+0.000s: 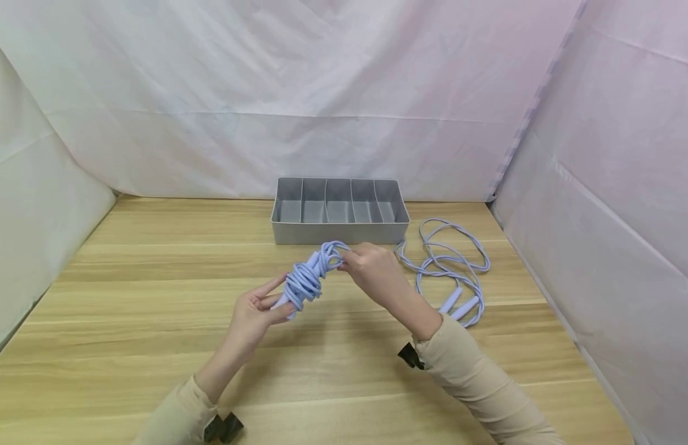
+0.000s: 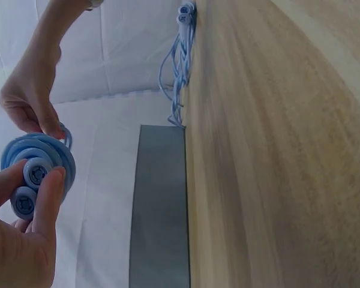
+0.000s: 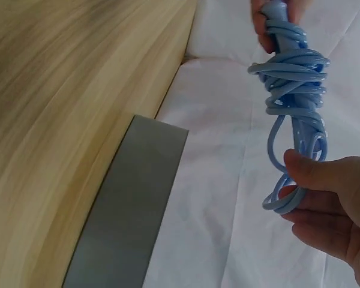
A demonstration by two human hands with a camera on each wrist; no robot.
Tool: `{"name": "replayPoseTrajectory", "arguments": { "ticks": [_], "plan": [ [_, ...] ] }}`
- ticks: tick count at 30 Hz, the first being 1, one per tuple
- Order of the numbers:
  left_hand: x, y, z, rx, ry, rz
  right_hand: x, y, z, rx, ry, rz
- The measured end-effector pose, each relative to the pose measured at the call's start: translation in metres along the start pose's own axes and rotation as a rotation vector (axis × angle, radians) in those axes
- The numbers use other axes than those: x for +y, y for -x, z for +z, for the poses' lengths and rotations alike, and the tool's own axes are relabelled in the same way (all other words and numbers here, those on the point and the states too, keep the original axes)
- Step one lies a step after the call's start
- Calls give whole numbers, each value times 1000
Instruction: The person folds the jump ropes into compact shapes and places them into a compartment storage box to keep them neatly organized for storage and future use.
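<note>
A light blue jump rope (image 1: 303, 282), its cord wound round its two handles, is held up above the table between both hands. My left hand (image 1: 253, 316) grips the lower handle ends between thumb and fingers; in the left wrist view the two round end caps (image 2: 37, 174) stick out between them. At the upper end, my right hand (image 1: 376, 272) pinches a loop of the cord (image 3: 283, 203) with thumb and fingertips. In the right wrist view the coils (image 3: 297, 78) circle the handles in several uneven turns.
A grey organizer box (image 1: 340, 232) with several compartments stands at the back middle of the wooden table (image 1: 171, 278). Right of it lies a second light blue jump rope (image 1: 470, 282), loosely looped, its handles toward the front. White cloth (image 1: 321, 80) hangs behind and at both sides.
</note>
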State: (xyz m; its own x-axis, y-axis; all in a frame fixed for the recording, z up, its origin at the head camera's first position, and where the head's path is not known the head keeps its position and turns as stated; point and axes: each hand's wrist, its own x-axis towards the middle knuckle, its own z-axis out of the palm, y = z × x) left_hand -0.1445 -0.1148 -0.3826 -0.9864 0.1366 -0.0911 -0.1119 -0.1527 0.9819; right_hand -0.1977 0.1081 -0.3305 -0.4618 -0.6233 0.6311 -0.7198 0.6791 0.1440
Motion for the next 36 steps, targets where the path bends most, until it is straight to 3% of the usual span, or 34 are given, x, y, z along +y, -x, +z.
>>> {"name": "replayPoseTrajectory", "arguments": {
  "ticks": [4, 9, 13, 20, 24, 29, 32, 36],
  "plan": [
    [4, 4, 2, 39, -81, 33, 1, 1, 1, -13, -64, 19],
    [4, 4, 1, 33, -84, 27, 3, 3, 1, -23, -121, 49],
    [1, 2, -5, -28, 0, -28, 3, 3, 0, -23, -71, 29],
    [1, -2, -16, -163, 236, -195, -2, 1, -1, -83, 97, -41],
    [4, -2, -16, -169, 226, -183, -3, 0, -1, -108, 109, -85],
    [9, 0, -17, -164, 162, -187, 1, 4, 4, -44, -23, -128],
    [8, 1, -21, -209, 134, -194, 3, 7, 9, 13, -146, -150],
    [8, 0, -28, -317, 112, -193, 6, 12, 19, 91, -375, -113]
  ]
}}
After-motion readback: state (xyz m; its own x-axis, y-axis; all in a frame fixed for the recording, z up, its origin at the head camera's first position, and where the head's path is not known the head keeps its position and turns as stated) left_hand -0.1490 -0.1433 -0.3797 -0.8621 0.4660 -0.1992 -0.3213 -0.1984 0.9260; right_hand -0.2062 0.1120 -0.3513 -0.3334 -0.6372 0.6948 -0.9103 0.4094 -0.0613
